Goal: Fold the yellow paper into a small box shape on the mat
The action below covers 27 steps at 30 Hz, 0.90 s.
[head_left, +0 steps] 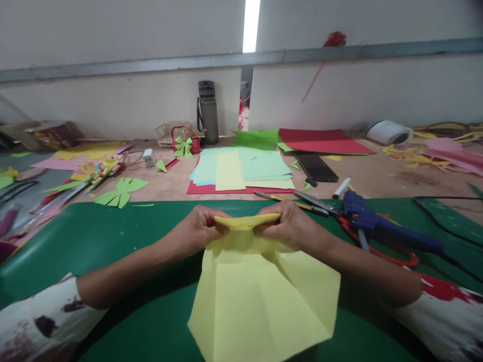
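A sheet of yellow paper [256, 301] with several creases hangs toward me over the green mat [158, 296]. Its far edge is folded into a narrow strip. My left hand [204, 229] pinches the left end of that strip between thumb and fingers. At the right end, my right hand [285, 223] grips the strip in the same way. The strip stretches between both hands, and the lower part of the sheet spreads wide below them. Just beyond my right hand lie scissors [315, 201] with their blades pointing left.
A blue glue gun [385, 226] lies right, near a white marker [341, 187] and a black phone [317, 167]. Behind the mat rests a stack of pale green paper [260, 163]. A grey bottle [209, 113] stands by the wall. Green paper cutouts [121, 192] lie left.
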Each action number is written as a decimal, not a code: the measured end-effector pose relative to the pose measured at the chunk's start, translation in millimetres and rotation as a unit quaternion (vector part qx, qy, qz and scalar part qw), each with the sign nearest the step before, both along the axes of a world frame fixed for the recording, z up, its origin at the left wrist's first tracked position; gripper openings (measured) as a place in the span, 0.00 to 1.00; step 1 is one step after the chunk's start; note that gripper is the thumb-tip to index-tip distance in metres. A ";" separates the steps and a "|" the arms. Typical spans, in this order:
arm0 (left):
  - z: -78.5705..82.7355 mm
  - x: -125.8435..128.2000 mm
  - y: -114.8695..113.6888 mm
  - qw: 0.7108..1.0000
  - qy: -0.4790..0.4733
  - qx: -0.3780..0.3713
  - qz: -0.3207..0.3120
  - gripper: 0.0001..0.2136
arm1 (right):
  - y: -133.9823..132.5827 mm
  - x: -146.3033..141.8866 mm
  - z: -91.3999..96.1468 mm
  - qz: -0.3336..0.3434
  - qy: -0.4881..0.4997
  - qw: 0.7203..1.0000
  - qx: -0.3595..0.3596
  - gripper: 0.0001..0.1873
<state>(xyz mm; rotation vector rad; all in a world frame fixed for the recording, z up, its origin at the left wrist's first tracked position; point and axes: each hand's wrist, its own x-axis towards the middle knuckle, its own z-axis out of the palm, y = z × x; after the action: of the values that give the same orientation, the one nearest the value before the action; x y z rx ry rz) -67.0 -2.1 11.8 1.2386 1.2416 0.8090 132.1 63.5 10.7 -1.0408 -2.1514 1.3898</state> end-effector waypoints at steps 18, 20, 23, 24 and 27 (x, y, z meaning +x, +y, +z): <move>1.7 -3.4 1.4 0.999 0.021 -0.019 0.023 0.04 | -5.3 4.7 11.0 0.086 -0.030 0.992 0.082 0.11; 2.9 -2.9 1.1 1.000 0.014 -0.007 0.017 0.06 | -5.5 4.0 11.3 0.083 -0.029 0.992 0.091 0.08; 2.7 -2.1 0.6 1.000 -0.017 -0.005 -0.002 0.07 | -6.1 3.7 10.3 0.056 -0.029 0.994 0.095 0.06; 2.2 -1.9 0.5 1.000 -0.029 -0.011 -0.006 0.07 | -6.2 3.8 9.7 0.048 -0.025 0.996 0.077 0.07; -0.4 -1.7 0.2 0.998 -0.058 -0.029 0.001 0.09 | -6.1 3.8 7.9 0.026 -0.005 0.999 0.021 0.07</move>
<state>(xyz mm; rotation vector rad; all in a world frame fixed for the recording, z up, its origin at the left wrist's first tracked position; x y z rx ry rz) -68.6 -1.8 11.4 1.1283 1.1637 0.8294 135.9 57.4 18.6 -0.9854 -2.2203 1.3578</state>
